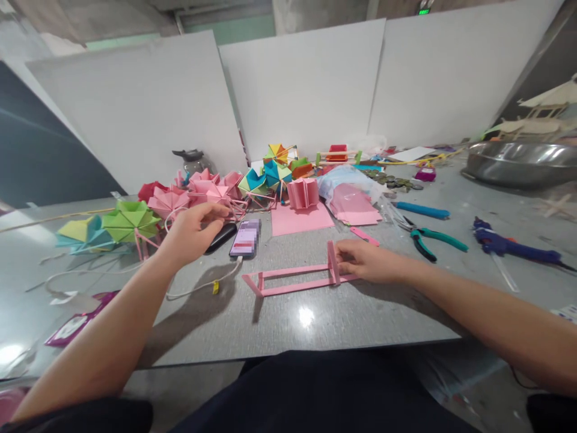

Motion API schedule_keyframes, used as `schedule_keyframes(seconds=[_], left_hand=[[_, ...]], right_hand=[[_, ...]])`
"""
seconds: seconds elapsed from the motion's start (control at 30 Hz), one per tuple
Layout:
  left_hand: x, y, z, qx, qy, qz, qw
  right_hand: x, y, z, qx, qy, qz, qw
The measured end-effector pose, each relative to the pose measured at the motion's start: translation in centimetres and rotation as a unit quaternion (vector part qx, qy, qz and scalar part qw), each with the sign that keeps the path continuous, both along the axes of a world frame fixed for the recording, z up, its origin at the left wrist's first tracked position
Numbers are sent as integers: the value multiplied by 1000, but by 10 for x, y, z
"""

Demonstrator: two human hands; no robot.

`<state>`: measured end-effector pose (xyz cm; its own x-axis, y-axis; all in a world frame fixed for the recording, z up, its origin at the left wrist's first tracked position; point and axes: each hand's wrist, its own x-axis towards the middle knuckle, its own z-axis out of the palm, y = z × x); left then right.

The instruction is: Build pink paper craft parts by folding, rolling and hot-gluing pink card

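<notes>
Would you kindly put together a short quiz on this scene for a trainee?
1. Multiple choice: what does the right hand touch? A) the phone B) the pink frame C) the metal bowl
2. True or false: the glue gun lies to the right of the pliers.
3. Open question: what colour are the handles of the pliers?

Key: 1 B; 2 true; 3 teal green.

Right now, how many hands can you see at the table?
2: the left hand is near the black case, and the right hand is at the pink frame. I see no others.
</notes>
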<state>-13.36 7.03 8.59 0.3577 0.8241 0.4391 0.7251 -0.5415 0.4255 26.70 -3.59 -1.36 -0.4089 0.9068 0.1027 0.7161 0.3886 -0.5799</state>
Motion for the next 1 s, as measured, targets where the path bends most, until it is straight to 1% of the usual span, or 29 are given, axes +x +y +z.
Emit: schedule_keyframes(seconds=[0.1, 0.17, 0.23, 0.4, 0.53, 0.63, 0.7, 0.83, 0.93, 1.0], left_hand=[[-7, -26, 2, 18, -3, -66, 998], [-10, -34, 1, -7, 33, -133, 991], [-10, -36, 0, -49, 77, -174, 980], [-9, -29, 1, -121, 132, -183, 967], [-8, -30, 0, -170, 177, -217, 945], [-4, -35, -2, -208, 213, -224, 928], [1, -39, -4, -215, 231, -224, 922], [12, -44, -13, -195, 252, -229, 920], [19, -43, -24, -189, 246, -248, 918], [21, -40, -30, -186, 228, -262, 919]], right_hand=[[2, 2, 4, 21, -28, -22, 999], [3, 3, 6, 33, -41, -35, 998], [5, 3, 7, 42, -48, -41, 997], [16, 7, 4, 82, -66, -55, 993], [25, 13, 1, 83, -76, -55, 992], [28, 17, 0, 86, -102, -50, 990], [28, 18, 2, 92, -129, -47, 986], [28, 16, 6, 113, -156, -64, 979], [29, 14, 8, 120, -137, -94, 979], [30, 13, 9, 120, -102, -123, 980]])
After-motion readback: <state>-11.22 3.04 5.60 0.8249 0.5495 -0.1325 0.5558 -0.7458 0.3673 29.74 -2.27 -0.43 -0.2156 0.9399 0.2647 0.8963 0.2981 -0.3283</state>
